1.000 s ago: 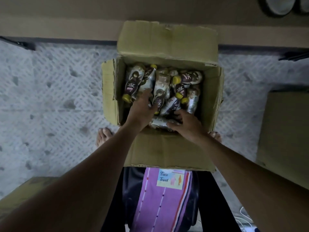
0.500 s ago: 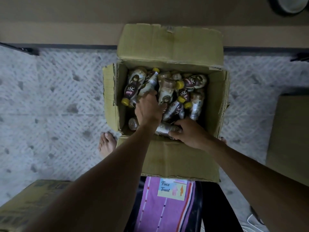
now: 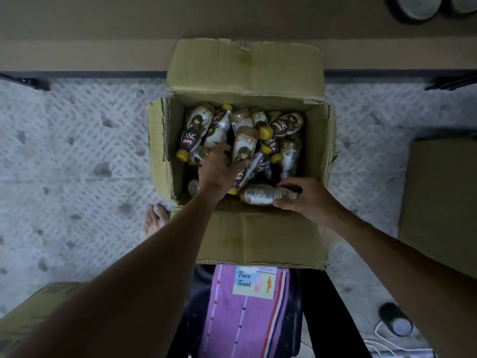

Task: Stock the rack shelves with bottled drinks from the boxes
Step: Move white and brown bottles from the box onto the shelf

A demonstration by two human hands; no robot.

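An open cardboard box stands on the floor in front of me, holding several brown-labelled drink bottles with yellow caps. My left hand is inside the box, fingers wrapped around an upright pale bottle in the middle of the pile. My right hand grips a bottle lying on its side at the near edge of the box. The rack shelves are a tan band beyond the box.
A second cardboard box stands at the right and another at the lower left. My bare foot rests beside the box's left corner. A purple face towel hangs below. A dark cup and white cable lie at the lower right.
My left hand has reached deeper and closed around the upright bottle. My right hand has tightened on the lying bottle and drawn it toward the near edge of the box.
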